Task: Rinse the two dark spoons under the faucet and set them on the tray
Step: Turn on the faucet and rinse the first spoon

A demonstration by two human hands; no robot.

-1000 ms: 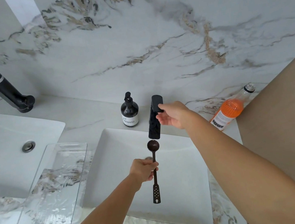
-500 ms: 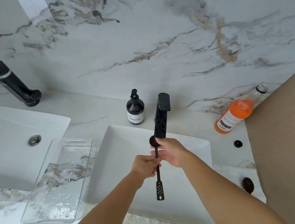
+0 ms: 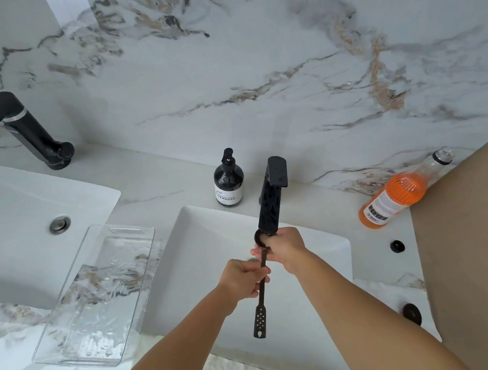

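Both hands grasp one dark spoon [image 3: 261, 292] (left hand [image 3: 245, 278] on handle, right hand [image 3: 283, 248] at bowl) under the faucet [image 3: 272, 203].

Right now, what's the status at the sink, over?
Left hand grips the dark perforated-handle spoon; right hand rubs its bowl under the black faucet. Clear glass tray bare. Nothing in the way.

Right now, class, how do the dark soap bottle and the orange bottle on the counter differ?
The dark soap bottle stands upright beside the faucet; the orange bottle lies on its side near the brown panel. The soap bottle has a black pump top; the orange bottle has a clear neck with a cap. One looks nearly black, the other bright orange. Both carry white labels.
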